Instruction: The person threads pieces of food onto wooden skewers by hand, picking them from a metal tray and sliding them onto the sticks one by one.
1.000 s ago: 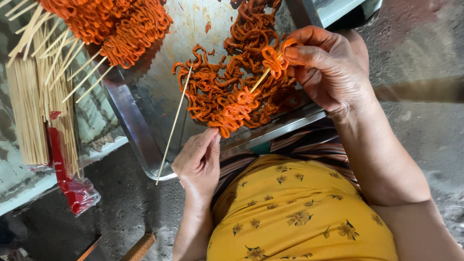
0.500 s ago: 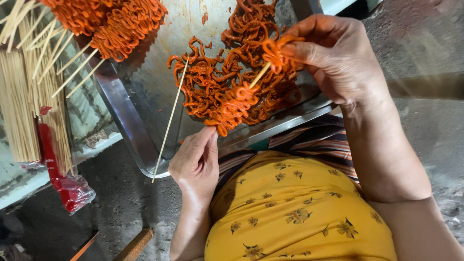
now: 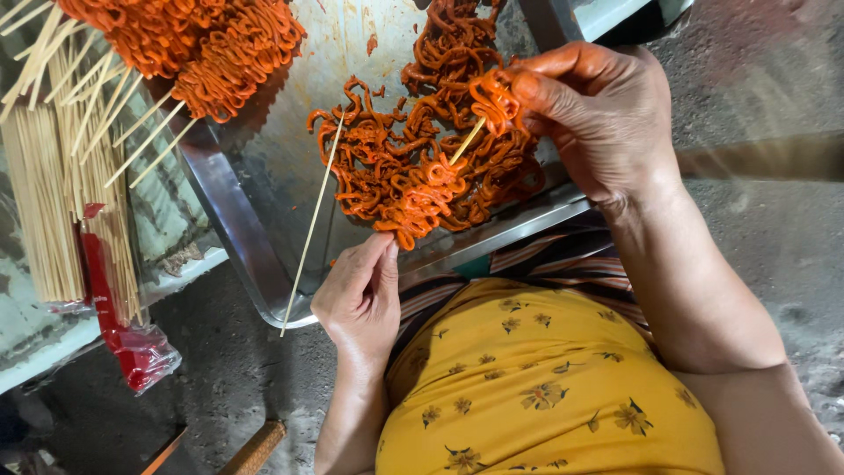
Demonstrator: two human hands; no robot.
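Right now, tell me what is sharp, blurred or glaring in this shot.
Head view: orange noodle strands and right hand sharp; metal tray shows soft daylight sheen, no harsh glare; ground at far right smeared; left hand evenly lit.

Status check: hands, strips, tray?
Right hand pinching orange strips on a skewer. Left hand fingertips at pile edge. Loose skewer across tray.

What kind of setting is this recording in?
Probably an informal street-food or home snack prep spot: a metal tray of orange curly strips, bundles of bamboo skewers, bare concrete ground. The right hand threads strips onto a skewer.
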